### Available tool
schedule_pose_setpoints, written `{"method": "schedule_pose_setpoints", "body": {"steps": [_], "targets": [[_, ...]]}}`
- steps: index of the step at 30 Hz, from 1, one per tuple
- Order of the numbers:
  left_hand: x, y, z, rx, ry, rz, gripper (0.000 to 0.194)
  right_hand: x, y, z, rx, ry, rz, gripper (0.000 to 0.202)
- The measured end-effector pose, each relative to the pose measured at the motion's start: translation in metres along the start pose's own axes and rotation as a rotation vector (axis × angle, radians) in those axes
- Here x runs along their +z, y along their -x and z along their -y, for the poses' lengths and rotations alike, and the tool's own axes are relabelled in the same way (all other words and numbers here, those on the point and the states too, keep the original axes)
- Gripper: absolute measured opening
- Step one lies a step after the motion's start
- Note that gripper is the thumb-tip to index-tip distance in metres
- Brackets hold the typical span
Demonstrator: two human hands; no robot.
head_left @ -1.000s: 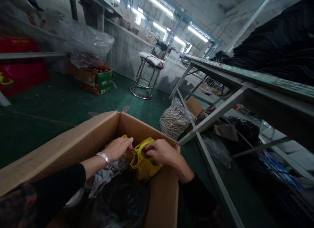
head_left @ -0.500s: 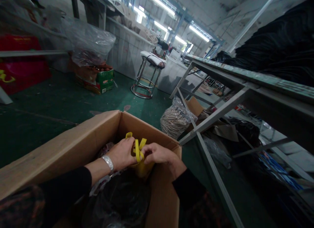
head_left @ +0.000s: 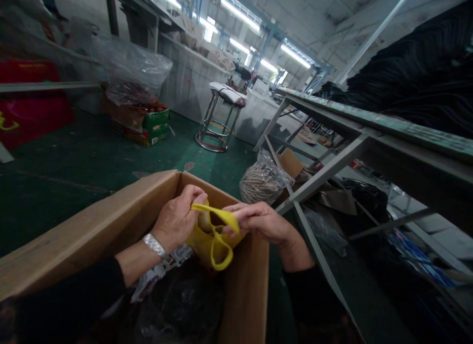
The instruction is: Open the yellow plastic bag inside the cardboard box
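Both hands pinch a floppy yellow fabric bag (head_left: 212, 238) over a plain cardboard box (head_left: 118, 211). Left hand (head_left: 177, 218) grip is pressed onto one looped strap, right hand (head_left: 260, 220) grip nips the other.

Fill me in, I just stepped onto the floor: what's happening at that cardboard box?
A person leans over an open cardboard box on the green floor, holding a small yellow bag above it. The left hand grips one side of the bag's top and the right hand pinches a yellow strap stretched between them. Dark plastic and a printed wrapper lie in the box. A metal-framed table stands at the right.
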State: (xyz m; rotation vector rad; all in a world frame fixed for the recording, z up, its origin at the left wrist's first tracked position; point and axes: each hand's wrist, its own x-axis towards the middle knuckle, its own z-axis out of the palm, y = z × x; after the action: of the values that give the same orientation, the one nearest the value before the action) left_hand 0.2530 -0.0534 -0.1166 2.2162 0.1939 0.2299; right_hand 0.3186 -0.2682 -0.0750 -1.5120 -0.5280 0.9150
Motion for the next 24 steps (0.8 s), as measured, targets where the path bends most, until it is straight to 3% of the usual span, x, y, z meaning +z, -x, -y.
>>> {"method": "schedule_pose_setpoints", "body": {"steps": [3, 6, 9, 11, 14, 19, 21, 24], "targets": [[-0.005, 0.008, -0.016, 0.048, 0.215, 0.059, 0.041, 0.005, -0.021, -0.024, 0.2, 0.298, 0.012, 0.046], [-0.011, 0.018, -0.022, 0.088, 0.354, 0.243, 0.045, 0.013, -0.038, -0.039, 0.153, 0.743, 0.116, 0.06], [-0.022, 0.027, -0.023, 0.183, 0.375, 0.42, 0.041, 0.02, -0.041, -0.033, 0.073, 0.97, 0.156, 0.036], [-0.032, 0.033, -0.023, 0.212, 0.402, 0.476, 0.038, 0.028, -0.036, -0.018, 0.078, 1.027, 0.16, 0.021], [-0.04, 0.043, -0.023, 0.179, 0.462, 0.393, 0.041, 0.043, -0.019, 0.017, 0.047, 1.07, 0.154, 0.022], [-0.046, 0.058, -0.023, 0.078, 0.351, 0.252, 0.048, 0.059, 0.014, 0.07, -0.212, 1.016, 0.208, 0.037], [-0.065, 0.054, -0.027, 0.062, 0.305, 0.22, 0.051, 0.064, 0.023, 0.078, -0.291, 1.027, 0.201, 0.039], [-0.114, 0.039, -0.04, 0.067, 0.27, 0.147, 0.061, 0.082, 0.026, 0.074, -0.332, 0.938, 0.268, 0.05]]}}
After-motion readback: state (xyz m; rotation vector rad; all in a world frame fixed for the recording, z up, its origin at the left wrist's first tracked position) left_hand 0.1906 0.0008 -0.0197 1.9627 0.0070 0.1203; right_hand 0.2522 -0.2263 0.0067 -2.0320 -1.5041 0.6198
